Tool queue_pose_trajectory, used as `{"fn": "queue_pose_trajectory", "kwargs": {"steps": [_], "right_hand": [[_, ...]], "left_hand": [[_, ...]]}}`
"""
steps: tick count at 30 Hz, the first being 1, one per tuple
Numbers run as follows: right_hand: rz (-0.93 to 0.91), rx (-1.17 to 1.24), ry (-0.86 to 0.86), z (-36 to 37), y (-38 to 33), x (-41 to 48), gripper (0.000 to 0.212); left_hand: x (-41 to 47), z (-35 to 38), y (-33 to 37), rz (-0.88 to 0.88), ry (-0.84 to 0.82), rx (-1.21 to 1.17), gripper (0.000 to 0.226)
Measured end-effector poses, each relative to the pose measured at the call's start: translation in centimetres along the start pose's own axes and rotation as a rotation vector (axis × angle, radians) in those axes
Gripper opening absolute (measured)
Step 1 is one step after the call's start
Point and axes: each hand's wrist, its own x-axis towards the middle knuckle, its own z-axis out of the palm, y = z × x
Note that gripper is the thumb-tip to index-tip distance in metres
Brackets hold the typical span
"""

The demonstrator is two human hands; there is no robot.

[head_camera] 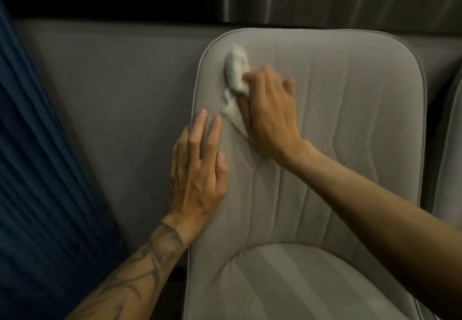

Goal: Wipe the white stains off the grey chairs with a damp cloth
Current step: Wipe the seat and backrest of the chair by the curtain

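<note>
Cloth point(236, 70): white, bunched, pressed against the upper left of the grey chair's backrest point(337, 119).
Right fingers point(252, 77): curled round the cloth, motion-blurred; right hand point(270, 109) lies over the cloth's lower part.
Left fingers point(197, 132): straight, slightly apart, flat on the backrest's left edge; left hand point(197, 169) holds nothing.
Pale streak point(228, 108): just below the cloth; cannot tell whether stain or trailing cloth.
Seat cushion point(300, 282): below the backrest, same grey.
Second chair point(450, 169): just beside, at right edge.
Blue pleated fabric point(37, 144): far left.
Grey panel point(112, 95): behind the chair.
</note>
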Motion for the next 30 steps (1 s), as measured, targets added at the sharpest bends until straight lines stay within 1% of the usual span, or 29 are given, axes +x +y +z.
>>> {"fn": "queue_pose_trajectory", "kwargs": {"steps": [2, 3, 4, 5, 6, 8, 9, 10, 11, 13, 15, 16, 17, 19, 21, 22, 24, 26, 27, 28, 30], "right_hand": [[-0.191, -0.013, -0.108, -0.9, 0.0, -4.3, 0.025], [-0.282, -0.044, -0.141, -1.1, 0.5, -5.0, 0.022], [-0.344, -0.082, -0.137, -1.1, 1.1, -4.5, 0.019], [-0.344, -0.111, -0.114, -0.9, 1.7, -3.4, 0.018], [-0.273, -0.131, -0.068, -0.6, 2.1, -1.9, 0.021], [-0.026, -0.132, 0.045, 0.3, 1.9, -0.3, 0.026], [0.062, -0.11, 0.077, 0.7, 1.1, -0.9, 0.024], [0.101, -0.072, 0.078, 1.1, 0.1, -2.5, 0.021], [0.086, -0.033, 0.049, 1.3, -0.9, -4.9, 0.02], [-0.031, 0.031, -0.048, 0.8, -1.9, -9.4, 0.02], [-0.154, 0.025, -0.121, 0.2, -1.1, -10.6, 0.023], [-0.183, -0.004, -0.132, 0.2, -0.4, -10.0, 0.024], [-0.172, -0.029, -0.123, 0.5, 0.2, -9.0, 0.023], [-0.025, -0.04, -0.046, 1.2, 0.4, -8.0, 0.018], [0.096, 0.011, -0.006, 1.8, -1.4, -10.0, 0.016], [0.086, 0.042, -0.019, 1.9, -2.5, -12.0, 0.017], [-0.022, 0.056, -0.078, 1.3, -3.5, -15.1, 0.017], [-0.131, 0.013, -0.111, 0.8, -1.8, -14.0, 0.017], [-0.142, -0.023, -0.093, 0.8, -0.6, -12.5, 0.017], [-0.103, -0.058, -0.052, 0.9, 0.5, -10.7, 0.016], [0.075, -0.081, 0.032, 1.4, 1.7, -8.2, 0.016]], "left_hand": [[0.1, 0.0, 0.0, -0.004, -0.001, 0.007, 0.057], [0.0, 0.0, 0.0, -0.003, -0.005, 0.007, 0.057], [0.0, -0.1, 0.1, 0.0, -0.01, 0.012, 0.058], [0.0, -0.1, 0.1, 0.003, -0.011, 0.018, 0.058], [0.0, -0.1, 0.1, 0.002, -0.012, 0.019, 0.058], [0.1, 0.0, 0.0, -0.002, -0.009, 0.006, 0.058], [0.1, 0.0, -0.1, 0.004, -0.008, -0.001, 0.057], [0.1, 0.0, -0.1, 0.012, -0.005, -0.006, 0.057], [0.1, 0.0, -0.1, 0.016, -0.002, -0.009, 0.057], [0.1, -0.1, -0.1, 0.01, 0.001, -0.02, 0.056], [0.0, -0.2, -0.1, 0.003, -0.009, -0.027, 0.056], [0.0, -0.3, 0.0, 0.002, -0.012, -0.023, 0.056], [0.0, -0.4, 0.0, 0.003, -0.013, -0.019, 0.056], [0.0, -0.4, 0.0, 0.009, -0.014, -0.015, 0.056], [0.0, -0.3, 0.0, 0.011, -0.015, -0.02, 0.057], [0.0, -0.2, -0.1, 0.011, -0.015, -0.026, 0.057], [0.0, -0.2, 0.0, 0.008, -0.016, -0.038, 0.057], [-0.1, -0.3, 0.0, 0.005, -0.01, -0.029, 0.058], [-0.1, -0.3, 0.0, 0.011, -0.007, -0.027, 0.058], [0.0, -0.3, -0.1, 0.018, -0.005, -0.027, 0.058], [0.0, -0.2, -0.2, 0.015, -0.002, -0.026, 0.058]]}}
